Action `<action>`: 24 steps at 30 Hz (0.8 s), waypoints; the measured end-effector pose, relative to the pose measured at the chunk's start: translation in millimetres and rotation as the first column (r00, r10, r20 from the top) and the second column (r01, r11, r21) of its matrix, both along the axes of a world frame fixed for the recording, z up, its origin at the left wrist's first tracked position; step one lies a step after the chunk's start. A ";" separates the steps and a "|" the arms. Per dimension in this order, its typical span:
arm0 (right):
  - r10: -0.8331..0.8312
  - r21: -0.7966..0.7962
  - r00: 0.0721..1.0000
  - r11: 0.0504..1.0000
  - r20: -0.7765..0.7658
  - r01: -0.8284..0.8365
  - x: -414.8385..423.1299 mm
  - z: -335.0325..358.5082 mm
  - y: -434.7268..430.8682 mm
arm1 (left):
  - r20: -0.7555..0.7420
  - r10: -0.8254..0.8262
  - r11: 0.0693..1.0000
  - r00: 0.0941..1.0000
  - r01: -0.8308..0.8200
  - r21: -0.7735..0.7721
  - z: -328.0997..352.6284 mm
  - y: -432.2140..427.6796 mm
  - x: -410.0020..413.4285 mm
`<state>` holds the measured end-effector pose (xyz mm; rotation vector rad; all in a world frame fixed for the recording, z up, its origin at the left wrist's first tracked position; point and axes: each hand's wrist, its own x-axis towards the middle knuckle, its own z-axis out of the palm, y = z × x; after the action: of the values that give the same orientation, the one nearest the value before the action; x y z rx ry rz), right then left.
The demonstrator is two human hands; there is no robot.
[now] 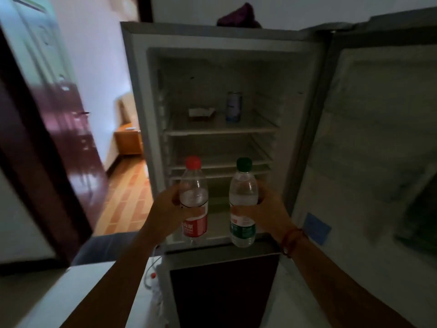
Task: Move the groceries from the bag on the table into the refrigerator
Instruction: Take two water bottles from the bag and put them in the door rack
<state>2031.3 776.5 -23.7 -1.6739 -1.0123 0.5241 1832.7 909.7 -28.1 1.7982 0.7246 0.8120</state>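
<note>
left hand (165, 210) gripping red bottle (194, 185) | right hand (269, 209) gripping green bottle (243, 188) | both upright, apart, before open fridge (139, 91), not yet shelved | risk: bases catching shelf (222, 132) lip and tipping; knocking can (233, 106) if pushed deep; one-handed grips slipping

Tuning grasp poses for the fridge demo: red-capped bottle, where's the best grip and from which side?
Grip the red-capped bottle round its mid-body, just above the red label, coming from its left side, as the left hand does now. It stands upright, its body is round, and the green-capped bottle in the right hand sits close on its right, so that side looks crowded.
</note>
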 end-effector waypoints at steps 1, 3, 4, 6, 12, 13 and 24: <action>-0.047 0.001 0.999 0.999 0.009 0.047 4.4 -1.7 1.1 | 0.004 -0.054 0.998 0.999 0.054 -0.016 -1.5 10.3 12.1; -0.156 0.002 0.988 0.988 0.016 0.156 12.3 -6.0 1.5 | 0.011 -0.160 0.987 0.987 0.160 -0.035 -4.3 28.2 36.6; -0.216 0.002 0.976 0.976 0.012 0.216 16.3 -8.4 0.3 | 0.014 -0.214 0.976 0.977 0.215 -0.043 -5.5 35.1 49.5; -0.323 -0.005 0.946 0.946 0.008 0.323 22.1 -13.0 -6.2 | 0.022 -0.321 0.944 0.947 0.322 -0.077 -8.9 42.4 74.4; -0.574 -0.042 0.819 0.818 0.007 0.574 25.8 -22.3 -47.7 | 0.073 -0.533 0.818 0.843 0.536 -0.209 -29.1 27.3 135.1; -0.609 -0.050 0.793 0.792 0.009 0.609 26.6 -25.7 -57.5 | 0.076 -0.566 0.793 0.821 0.567 -0.223 -33.7 22.5 143.6; -0.805 -0.072 0.592 0.594 -0.037 0.802 22.4 -45.1 -153.4 | 0.047 -0.742 0.655 0.669 0.738 -0.166 -53.6 -55.3 206.6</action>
<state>2053.7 623.1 -68.8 -1.9296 -0.0936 -0.0220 2039.3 854.4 -81.8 1.7244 0.0117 0.1545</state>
